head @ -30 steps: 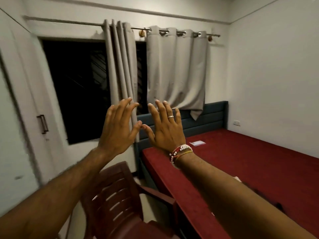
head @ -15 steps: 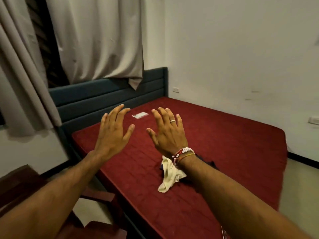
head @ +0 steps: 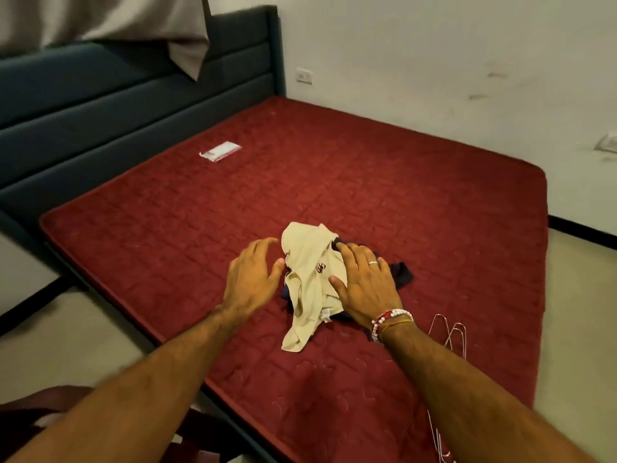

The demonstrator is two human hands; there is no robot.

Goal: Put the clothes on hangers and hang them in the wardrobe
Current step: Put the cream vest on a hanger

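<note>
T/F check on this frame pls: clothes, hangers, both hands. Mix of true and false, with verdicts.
1. The cream garment lies on top of a navy garment on the red mattress. True.
2. The left hand grips a hanger. False: it is open beside the cream garment and holds nothing; the wire hangers lie on the mattress by the right forearm.
3. The right hand wears a ring. True.
4. The cream garment is on a hanger. False: it lies crumpled on the mattress, with no hanger in it.
5. A small white packet lies on the floor. False: it lies on the mattress near the headboard.
</note>
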